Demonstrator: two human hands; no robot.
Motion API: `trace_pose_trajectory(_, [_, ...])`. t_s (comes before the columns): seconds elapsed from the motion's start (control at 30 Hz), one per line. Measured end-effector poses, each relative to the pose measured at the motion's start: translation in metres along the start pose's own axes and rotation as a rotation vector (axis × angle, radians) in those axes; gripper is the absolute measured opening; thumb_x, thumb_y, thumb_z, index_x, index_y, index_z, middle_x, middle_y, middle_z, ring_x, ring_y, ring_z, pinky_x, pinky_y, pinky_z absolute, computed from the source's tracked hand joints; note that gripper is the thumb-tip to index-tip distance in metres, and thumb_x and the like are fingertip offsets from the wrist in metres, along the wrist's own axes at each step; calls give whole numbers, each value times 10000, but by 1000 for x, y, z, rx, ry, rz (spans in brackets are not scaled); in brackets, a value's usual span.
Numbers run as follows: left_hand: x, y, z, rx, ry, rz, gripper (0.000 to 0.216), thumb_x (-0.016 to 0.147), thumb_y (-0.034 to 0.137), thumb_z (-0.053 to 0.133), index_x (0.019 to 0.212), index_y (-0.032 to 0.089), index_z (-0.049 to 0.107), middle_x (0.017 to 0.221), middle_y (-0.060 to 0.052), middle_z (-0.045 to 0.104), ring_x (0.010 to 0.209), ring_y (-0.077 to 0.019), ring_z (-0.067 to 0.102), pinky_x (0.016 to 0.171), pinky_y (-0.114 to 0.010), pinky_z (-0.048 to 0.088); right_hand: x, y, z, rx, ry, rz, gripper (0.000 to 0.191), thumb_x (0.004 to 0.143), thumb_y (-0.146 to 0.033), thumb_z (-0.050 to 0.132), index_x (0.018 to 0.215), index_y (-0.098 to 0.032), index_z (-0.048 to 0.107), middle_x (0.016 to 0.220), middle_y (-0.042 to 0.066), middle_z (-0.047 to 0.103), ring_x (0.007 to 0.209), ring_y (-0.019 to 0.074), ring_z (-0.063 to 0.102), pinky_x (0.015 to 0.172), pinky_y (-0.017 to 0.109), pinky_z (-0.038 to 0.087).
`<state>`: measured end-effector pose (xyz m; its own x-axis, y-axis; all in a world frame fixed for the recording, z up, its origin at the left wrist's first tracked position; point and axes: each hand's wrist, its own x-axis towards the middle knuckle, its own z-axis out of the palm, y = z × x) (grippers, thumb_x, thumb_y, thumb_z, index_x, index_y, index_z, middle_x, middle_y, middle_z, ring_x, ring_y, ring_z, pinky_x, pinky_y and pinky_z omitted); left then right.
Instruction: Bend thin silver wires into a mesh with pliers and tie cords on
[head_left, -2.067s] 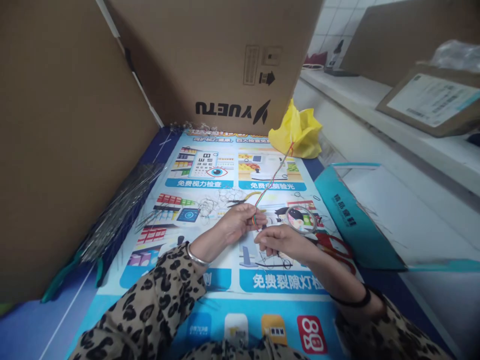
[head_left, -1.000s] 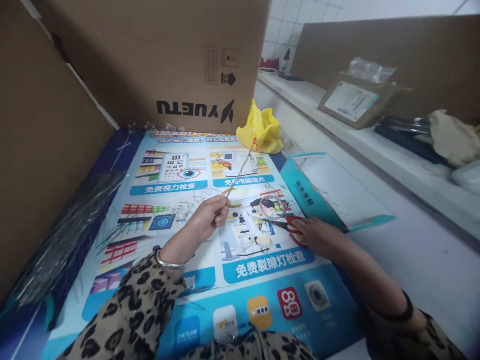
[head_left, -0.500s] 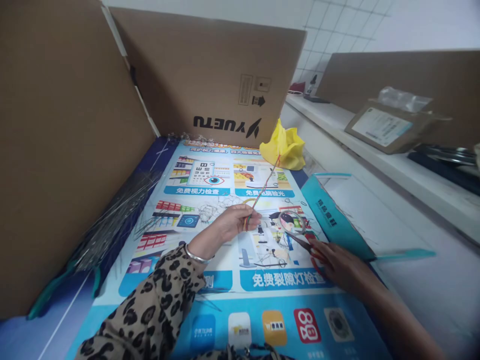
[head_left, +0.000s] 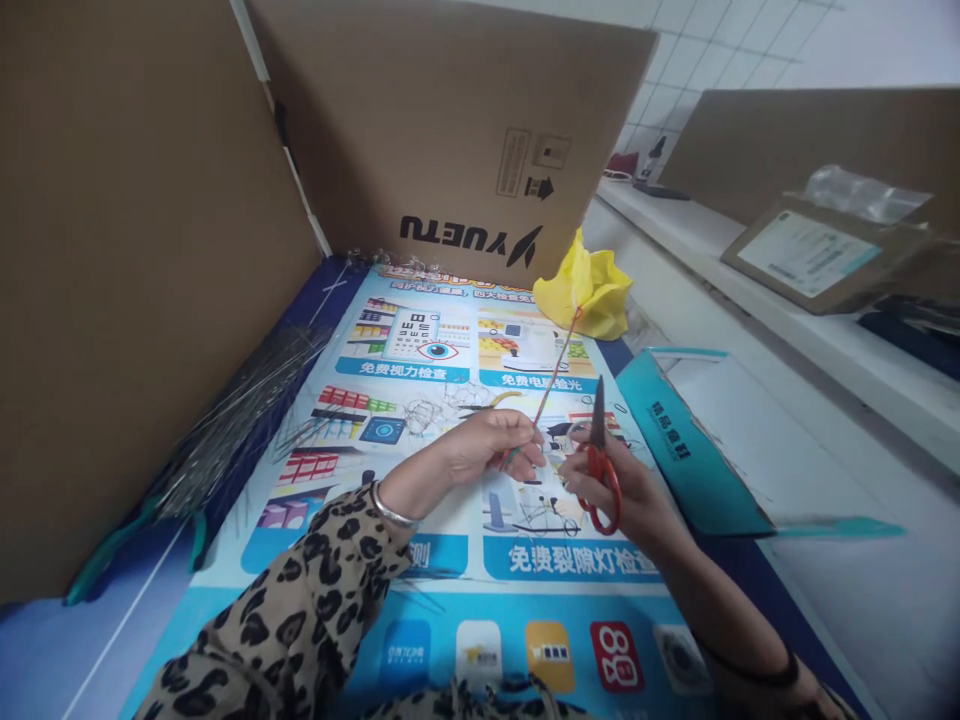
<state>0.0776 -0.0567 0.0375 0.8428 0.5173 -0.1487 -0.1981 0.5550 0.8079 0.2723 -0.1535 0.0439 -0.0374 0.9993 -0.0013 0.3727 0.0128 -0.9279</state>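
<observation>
My left hand (head_left: 491, 445) pinches a thin multicoloured cord (head_left: 553, 375) that runs taut up to a crumpled yellow bag (head_left: 589, 283) at the back. My right hand (head_left: 622, 495) grips red-handled scissors (head_left: 600, 455), blades pointing up, just right of the cord and close to my left fingertips. Both hands hover over a blue printed poster mat (head_left: 450, 560). A small clear ring (head_left: 577, 432) lies partly hidden behind the scissors.
Tall cardboard panels (head_left: 135, 250) wall the left and back, one marked YUETU (head_left: 469, 235). A pile of thin metal wires (head_left: 232, 410) lies at the left, small wire tangles (head_left: 424, 410) on the mat. A teal-edged white sheet (head_left: 750, 450) sits right; a cardboard box (head_left: 817, 255) rests on the ledge.
My right hand left the cord, reached right to the scissors lying on the mat, picked them up and brought them back beside the cord. My left hand kept its pinch.
</observation>
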Motion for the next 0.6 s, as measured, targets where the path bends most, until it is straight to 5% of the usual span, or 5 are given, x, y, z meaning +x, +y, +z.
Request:
trace_pose_trajectory(0.2, [-1, 2, 2, 68, 33, 31, 284, 693, 340, 682, 811, 113, 558, 701, -53, 671, 559, -131, 644, 554, -233, 475, 25, -3, 16, 212, -76, -24, 419, 686, -223, 652, 1073, -261, 494, 853, 4, 562, 764, 146, 551, 655, 284, 454])
trace_pose_trajectory(0.37, [5, -6, -5, 174, 21, -1, 263, 715, 350, 653, 784, 113, 563, 681, -47, 660, 534, -117, 624, 503, -210, 419, 29, -3, 20, 446, 91, 108, 324, 707, -265, 648, 990, -259, 491, 815, -22, 576, 581, 86, 501, 530, 242, 398])
trace_pose_trajectory(0.6, [9, -16, -6, 312, 36, -67, 251, 756, 349, 605, 757, 98, 608, 677, -61, 648, 513, -110, 606, 482, -206, 391, 43, -4, 30, 533, 97, 156, 361, 632, -261, 712, 933, -230, 514, 639, -63, 545, 501, 78, 497, 476, 221, 383])
